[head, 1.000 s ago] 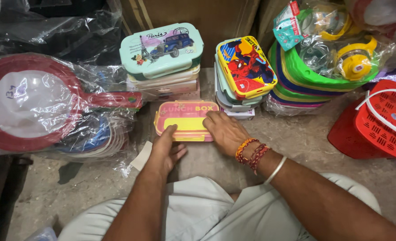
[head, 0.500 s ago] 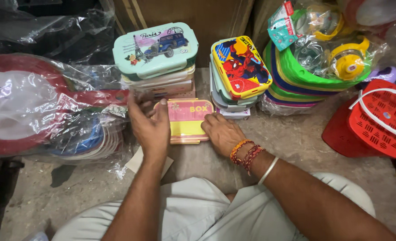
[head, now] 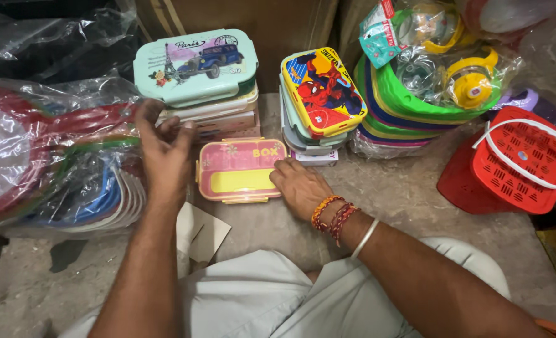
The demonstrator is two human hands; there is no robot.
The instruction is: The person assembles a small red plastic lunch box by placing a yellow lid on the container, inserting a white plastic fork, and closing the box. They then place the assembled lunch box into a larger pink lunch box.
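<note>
Fingers of right hand point(head: 298, 184) flat, released, on glossy pink rectangular lunchbox point(head: 239, 169); left hand point(head: 164, 153) open.

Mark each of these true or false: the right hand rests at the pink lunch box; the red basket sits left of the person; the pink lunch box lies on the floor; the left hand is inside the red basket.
1. The right hand rests at the edge of the pink lunch box. True.
2. The red basket sits left of the person. False: it is on the right.
3. The pink lunch box lies flat on the floor. True.
4. The left hand is inside the red basket. False: it is raised by the stack of lunch boxes, left of the pink one.
</note>
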